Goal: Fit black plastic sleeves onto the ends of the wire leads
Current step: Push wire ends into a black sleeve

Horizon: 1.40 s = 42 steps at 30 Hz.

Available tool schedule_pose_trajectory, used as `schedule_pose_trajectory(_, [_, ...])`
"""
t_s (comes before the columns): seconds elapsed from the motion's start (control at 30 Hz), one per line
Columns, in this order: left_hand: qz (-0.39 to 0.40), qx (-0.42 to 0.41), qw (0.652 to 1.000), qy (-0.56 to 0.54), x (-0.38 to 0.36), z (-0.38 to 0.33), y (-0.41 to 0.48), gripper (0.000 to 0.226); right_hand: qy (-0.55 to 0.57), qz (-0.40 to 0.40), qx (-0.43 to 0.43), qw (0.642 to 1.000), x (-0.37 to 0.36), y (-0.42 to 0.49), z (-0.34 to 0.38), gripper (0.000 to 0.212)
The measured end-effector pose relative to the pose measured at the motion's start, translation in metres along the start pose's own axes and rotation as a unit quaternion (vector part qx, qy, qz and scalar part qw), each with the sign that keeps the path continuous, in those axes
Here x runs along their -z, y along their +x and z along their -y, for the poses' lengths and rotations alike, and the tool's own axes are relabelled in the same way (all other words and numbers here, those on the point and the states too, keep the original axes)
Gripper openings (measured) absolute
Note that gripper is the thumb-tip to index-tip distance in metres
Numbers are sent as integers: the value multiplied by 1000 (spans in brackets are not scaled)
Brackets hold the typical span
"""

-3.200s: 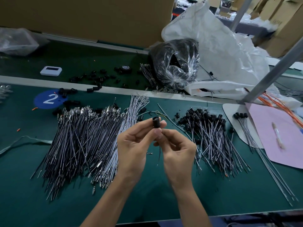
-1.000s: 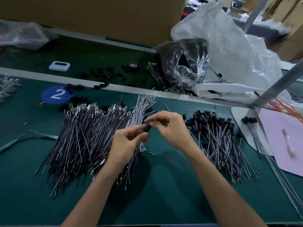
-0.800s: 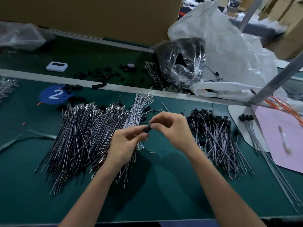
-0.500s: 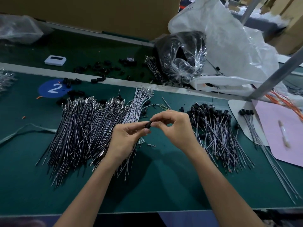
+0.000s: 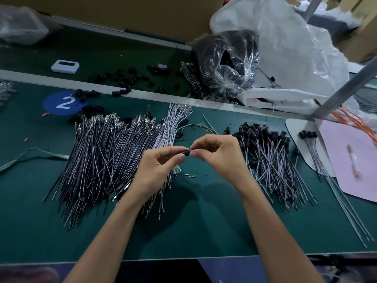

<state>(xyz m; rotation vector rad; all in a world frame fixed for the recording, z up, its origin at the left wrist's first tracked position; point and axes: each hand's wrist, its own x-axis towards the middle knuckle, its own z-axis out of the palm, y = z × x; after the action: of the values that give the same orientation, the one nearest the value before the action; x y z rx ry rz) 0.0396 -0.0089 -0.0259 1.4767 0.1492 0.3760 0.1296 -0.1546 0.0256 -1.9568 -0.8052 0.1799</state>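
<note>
Starting at the left, a blue disc marked 2 [image 5: 65, 102] lies on the green mat [image 5: 204, 221]. Beside it spreads a large pile of bare wire leads [image 5: 106, 158]. Over that pile's right edge, the left hand [image 5: 161, 168] pinches a small black sleeve [image 5: 186, 153] between thumb and forefinger. The right hand [image 5: 220, 158] meets it, thumb and forefinger pinching the sleeve's other end; any wire there is too small to make out. Further right lies a pile of sleeved leads [image 5: 269, 158], then a pink sheet [image 5: 346, 144].
</note>
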Motion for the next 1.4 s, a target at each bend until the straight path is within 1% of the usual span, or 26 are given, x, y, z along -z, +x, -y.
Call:
schedule_pose_trajectory(0.1, [-6,9,1000,-8,0,1,1,22,0,6,12,1000,2,0,0,12])
schedule_pose_trajectory(0.27, [-21,-7,1000,-12,-1,3,-2,17,5,-25,18,1000,-5,-4,-2,13])
schedule_pose_trajectory(0.4, [-32,-13,999,-24,-2,3,-2,17,60,9,-2,998,3,-4,-5,18])
schedule_pose_trajectory(0.47, [-31,-20,999,-21,-3,3,-2,18,52,25,0,998,6,-3,-6,20])
schedule_pose_trajectory(0.57, [-30,-27,999,-8,-1,3,-2,25,41,25,7,999,3,-1,-7,21])
schedule_pose_trajectory(0.67, [-28,-31,999,2,1,3,-4,25,50,22,9,998,-2,0,-8,23])
schedule_pose_trajectory(0.8, [-29,-22,999,-34,-1,1,-4,26,92,20,4,996,-7,1,-11,34])
schedule_pose_trajectory(0.87, [-36,-21,998,-44,0,0,-5,28,111,21,-1,994,-11,2,-11,36])
schedule_pose_trajectory(1.03, [-53,-9,997,-63,0,-2,-5,27,134,7,2,991,-17,1,-6,29])
schedule_pose_trajectory(1.17, [-56,13,996,-72,-5,-6,-11,25,90,0,1,996,-19,-12,0,21])
schedule_pose_trajectory(1.23, [-22,28,997,-70,-9,-14,-13,27,99,-13,-3,995,-16,-22,2,16])
schedule_pose_trajectory(1.3, [25,29,998,-42,-8,-26,-13,40,137,-34,-21,990,-2,-31,2,17])
schedule_pose_trajectory(1.33, [31,22,999,-20,-5,-33,-13,44,162,-43,-39,985,10,-36,2,18])
schedule_pose_trajectory(1.37, [16,11,1000,1,0,-39,-13,44,181,-52,-57,981,25,-41,2,16])
schedule_pose_trajectory(1.4, [-18,0,1000,20,7,-44,-13,41,185,-60,-71,978,43,-47,2,13])
